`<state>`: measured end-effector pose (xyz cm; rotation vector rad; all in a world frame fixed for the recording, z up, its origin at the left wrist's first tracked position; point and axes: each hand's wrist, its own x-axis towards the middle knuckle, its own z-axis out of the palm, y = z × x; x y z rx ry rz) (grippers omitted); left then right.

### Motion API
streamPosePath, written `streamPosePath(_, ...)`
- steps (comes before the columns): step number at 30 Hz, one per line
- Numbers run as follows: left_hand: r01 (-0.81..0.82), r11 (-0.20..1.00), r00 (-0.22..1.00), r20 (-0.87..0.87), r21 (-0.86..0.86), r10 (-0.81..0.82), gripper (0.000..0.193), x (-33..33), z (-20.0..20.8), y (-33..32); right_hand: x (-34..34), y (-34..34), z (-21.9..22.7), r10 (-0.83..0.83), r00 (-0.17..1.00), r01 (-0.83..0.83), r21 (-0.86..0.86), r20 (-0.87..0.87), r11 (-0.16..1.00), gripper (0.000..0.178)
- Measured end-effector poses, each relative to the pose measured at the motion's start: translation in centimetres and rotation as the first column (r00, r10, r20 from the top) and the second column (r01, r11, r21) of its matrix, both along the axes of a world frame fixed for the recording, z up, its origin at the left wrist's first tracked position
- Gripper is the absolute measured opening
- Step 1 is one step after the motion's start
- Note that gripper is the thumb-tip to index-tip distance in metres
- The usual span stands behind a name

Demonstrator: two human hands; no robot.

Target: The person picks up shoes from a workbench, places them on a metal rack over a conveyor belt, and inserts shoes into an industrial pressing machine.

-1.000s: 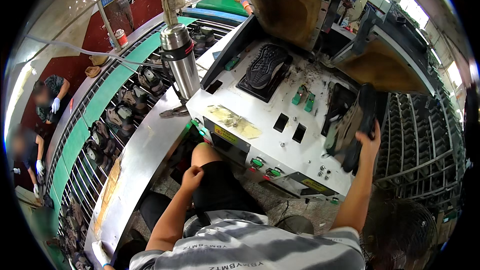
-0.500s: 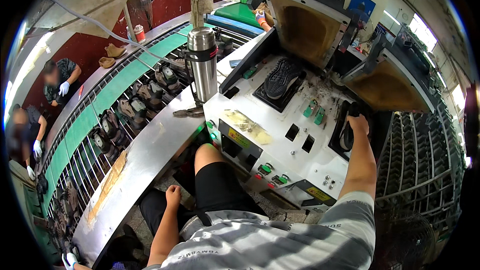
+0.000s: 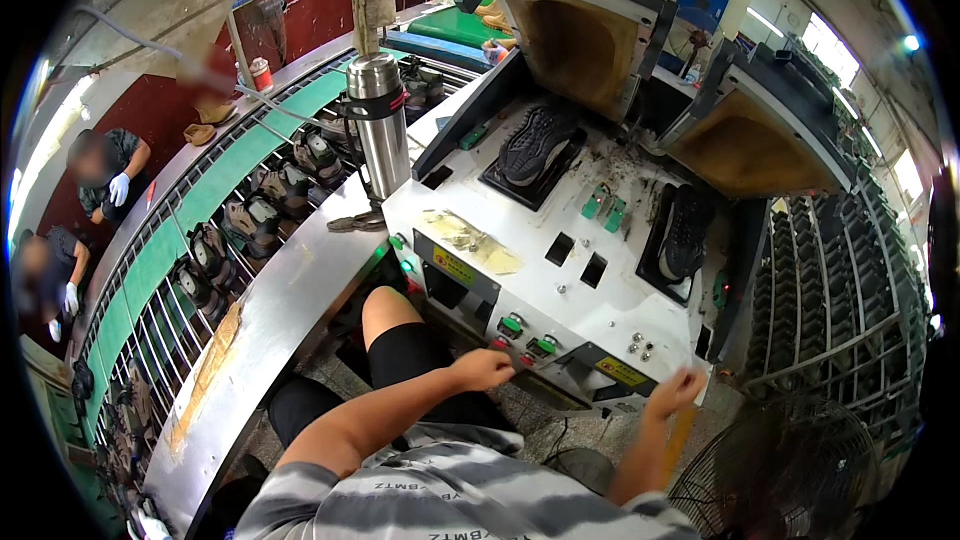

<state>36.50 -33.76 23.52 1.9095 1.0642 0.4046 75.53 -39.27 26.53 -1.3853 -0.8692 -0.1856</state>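
My left hand [image 3: 483, 370] is closed, with nothing seen in it, just in front of the green button [image 3: 512, 324] and red button [image 3: 500, 343] on the machine's front panel. Near the front right corner of the white press machine [image 3: 520, 285] hangs my right hand [image 3: 675, 395], its fingers curled and slightly blurred, apparently holding nothing. Under the raised right lid [image 3: 745, 145], a dark shoe sole [image 3: 688, 232] lies in its black tray. Another black patterned sole [image 3: 537, 145] lies in the left tray, below the raised left lid [image 3: 570, 40].
A steel thermos [image 3: 380, 135] stands left of the machine on a metal ledge [image 3: 300, 275]. Shoes [image 3: 250, 222] line a curved roller conveyor, with two gloved people beyond. A dark rack [image 3: 830, 300] stands at right above a wire fan [image 3: 775, 470].
My right hand has left the right-hand sole and drawn back to the machine's front corner. My left hand has moved right, from beside my leg to the front buttons. The view has shifted slightly.
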Motion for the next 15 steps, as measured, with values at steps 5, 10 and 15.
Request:
streamPosePath(5, 0.151, 0.980, 0.987, 0.073, -0.128, -0.143, 0.030, 8.0, -4.8, 4.0, 0.6, -6.5, -3.0, -0.032, 0.507, 0.056, -0.004, -0.862, 0.998, 0.025)
streamPosePath(10, -0.056, 0.994, 0.978, 0.196, -0.092, 0.074, 0.028, 4.8, -6.5, 3.8, -2.3, -7.6, -5.8, 0.032, 0.571, -0.328, -0.193, -0.820, 0.925, 0.030)
streamPosePath(15, -0.574, 0.786, 0.750, 0.237, -0.230, 0.617, 0.027, -10.2, -3.4, 1.8, -21.8, 0.4, -1.4, 0.573, 0.671, -0.741, -0.391, -0.471, 0.546, 0.009)
